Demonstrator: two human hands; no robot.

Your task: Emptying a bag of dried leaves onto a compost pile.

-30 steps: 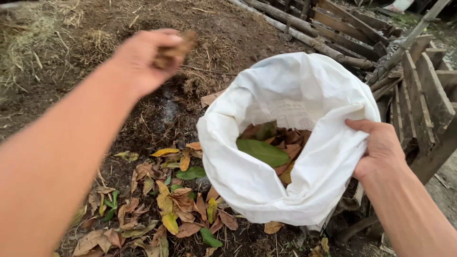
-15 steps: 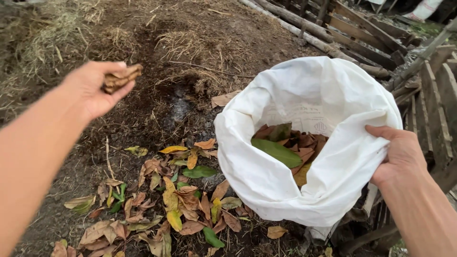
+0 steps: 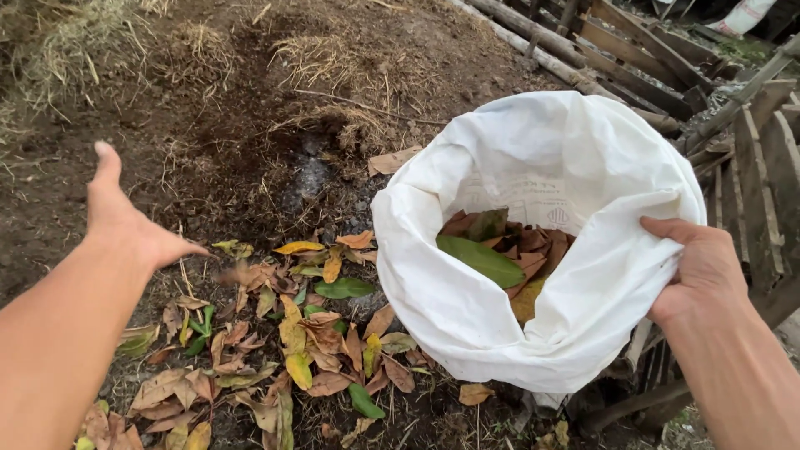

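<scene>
Sack [image 3: 533, 333]: I see its mouth tilted toward me.
Right hand [image 3: 700, 267]: grips sack rim.
Left hand [image 3: 125, 225]: spread empty above leaves [image 3: 292, 333].

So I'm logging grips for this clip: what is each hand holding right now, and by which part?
The right hand grips the white sack by its rolled rim, on the side nearest the person. The left hand is open and holds nothing.

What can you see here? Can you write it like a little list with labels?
Place: bare soil with dry straw
Left hand: open, holding nothing, above the ground
Right hand: grips the rim of the white sack
In the sack: brown and green leaves
On the ground: scattered leaves, yellow, brown and green
Right side: weathered wooden planks
</scene>
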